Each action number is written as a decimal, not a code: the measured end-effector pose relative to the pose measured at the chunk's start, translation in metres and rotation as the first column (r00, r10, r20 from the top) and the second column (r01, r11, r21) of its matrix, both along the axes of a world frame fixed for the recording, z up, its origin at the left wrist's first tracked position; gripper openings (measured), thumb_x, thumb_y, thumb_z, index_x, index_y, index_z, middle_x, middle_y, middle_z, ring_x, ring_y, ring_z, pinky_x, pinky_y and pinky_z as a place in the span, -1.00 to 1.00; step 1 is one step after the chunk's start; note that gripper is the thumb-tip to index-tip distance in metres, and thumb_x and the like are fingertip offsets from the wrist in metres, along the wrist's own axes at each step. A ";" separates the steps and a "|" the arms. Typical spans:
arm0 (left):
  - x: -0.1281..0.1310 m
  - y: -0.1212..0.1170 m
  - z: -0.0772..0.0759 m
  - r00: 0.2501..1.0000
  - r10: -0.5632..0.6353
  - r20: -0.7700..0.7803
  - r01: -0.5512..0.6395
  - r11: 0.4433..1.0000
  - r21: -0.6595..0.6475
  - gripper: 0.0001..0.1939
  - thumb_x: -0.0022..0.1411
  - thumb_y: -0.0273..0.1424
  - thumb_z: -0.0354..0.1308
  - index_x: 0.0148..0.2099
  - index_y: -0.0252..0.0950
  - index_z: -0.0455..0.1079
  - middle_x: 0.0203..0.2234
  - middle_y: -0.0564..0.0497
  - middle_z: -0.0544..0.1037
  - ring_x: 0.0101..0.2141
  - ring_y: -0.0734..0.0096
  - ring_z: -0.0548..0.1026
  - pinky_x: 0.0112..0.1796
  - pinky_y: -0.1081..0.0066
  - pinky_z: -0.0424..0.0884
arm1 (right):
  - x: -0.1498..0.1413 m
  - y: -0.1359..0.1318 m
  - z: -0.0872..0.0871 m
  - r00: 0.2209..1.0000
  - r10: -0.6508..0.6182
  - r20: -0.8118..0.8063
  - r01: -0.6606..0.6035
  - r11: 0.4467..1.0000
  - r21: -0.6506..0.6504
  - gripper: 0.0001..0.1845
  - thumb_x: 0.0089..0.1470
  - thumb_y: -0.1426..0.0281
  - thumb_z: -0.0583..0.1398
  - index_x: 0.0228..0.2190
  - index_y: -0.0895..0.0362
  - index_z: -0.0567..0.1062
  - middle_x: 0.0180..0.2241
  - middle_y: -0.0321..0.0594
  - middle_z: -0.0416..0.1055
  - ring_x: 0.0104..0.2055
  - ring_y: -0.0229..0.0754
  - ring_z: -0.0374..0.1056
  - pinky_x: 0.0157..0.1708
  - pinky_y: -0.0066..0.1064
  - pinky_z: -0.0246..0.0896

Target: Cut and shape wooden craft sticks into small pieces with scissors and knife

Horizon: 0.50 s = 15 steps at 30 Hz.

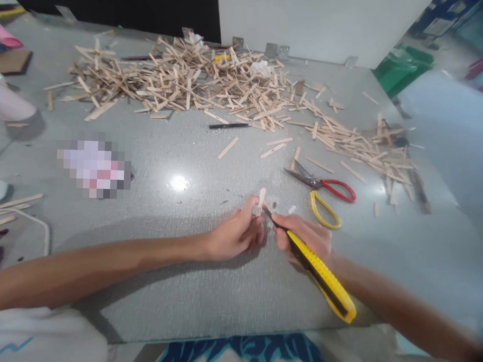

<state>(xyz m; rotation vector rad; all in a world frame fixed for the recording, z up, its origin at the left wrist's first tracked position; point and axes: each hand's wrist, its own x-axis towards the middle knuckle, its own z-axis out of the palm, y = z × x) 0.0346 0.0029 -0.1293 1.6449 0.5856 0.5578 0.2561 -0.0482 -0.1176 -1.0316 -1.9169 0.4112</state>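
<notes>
My left hand [237,229] pinches a short piece of wooden craft stick [261,198], its rounded end pointing up and away from me. In my right hand [303,233] is a yellow and black utility knife [321,273], gripped near the front. The knife's dark blade reaches the lower part of the stick piece, beside my left fingers; whether it cuts into the wood I cannot tell. Just beyond my right hand lie scissors [315,184] with one red and one yellow handle loop, blades apart. A small pale chip [292,209] rests on the table near the knife.
A big heap of craft sticks [181,84] spreads across the back of the grey table [162,294], trailing off to the right [357,143]. A black pen-like tool [228,126] lies before it. At left are a blurred-out item [95,168], a pink bottle [10,101] and a white cable [45,229].
</notes>
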 end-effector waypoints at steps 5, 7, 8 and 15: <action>0.000 0.001 0.001 1.000 0.003 -0.028 -0.004 0.999 -0.032 -0.82 0.67 -0.18 -0.18 0.12 -0.15 0.00 -0.46 0.17 0.46 -0.61 0.51 0.40 -0.54 0.46 0.31 | 0.002 0.008 0.004 0.999 0.043 0.024 -0.044 0.998 0.050 -0.58 0.35 0.54 0.25 0.17 0.01 0.58 -0.42 -0.33 0.56 -0.52 -0.24 0.45 -0.49 -0.40 0.48; 0.000 0.001 0.003 1.000 -0.002 -0.024 0.001 0.999 -0.048 -0.79 0.67 -0.15 -0.20 0.14 -0.16 0.00 -0.45 0.16 0.45 -0.60 0.51 0.40 -0.54 0.46 0.33 | 0.001 0.010 0.004 0.999 0.044 0.029 -0.046 0.997 0.057 -0.60 0.35 0.55 0.25 0.14 0.03 0.59 -0.39 -0.31 0.59 -0.50 -0.25 0.48 -0.47 -0.42 0.49; 0.001 0.001 0.003 1.000 -0.004 -0.021 0.003 0.998 -0.056 -0.77 0.67 -0.14 -0.21 0.15 -0.16 0.00 -0.44 0.16 0.45 -0.60 0.50 0.40 -0.54 0.46 0.34 | 0.001 0.010 0.005 0.998 0.045 0.037 -0.047 0.997 0.061 -0.61 0.34 0.56 0.25 0.13 0.03 0.60 -0.37 -0.30 0.60 -0.48 -0.25 0.50 -0.46 -0.42 0.49; 0.001 0.003 0.001 1.000 -0.011 -0.006 0.011 1.000 -0.023 -0.77 0.66 -0.29 -0.16 0.24 -0.19 0.00 -0.46 0.16 0.46 -0.61 0.52 0.41 -0.56 0.50 0.36 | 0.007 0.009 0.002 0.988 0.070 0.135 -0.078 0.995 0.056 -0.58 0.41 0.49 0.23 0.23 0.01 0.53 -0.34 -0.26 0.64 -0.43 -0.20 0.56 -0.38 -0.41 0.57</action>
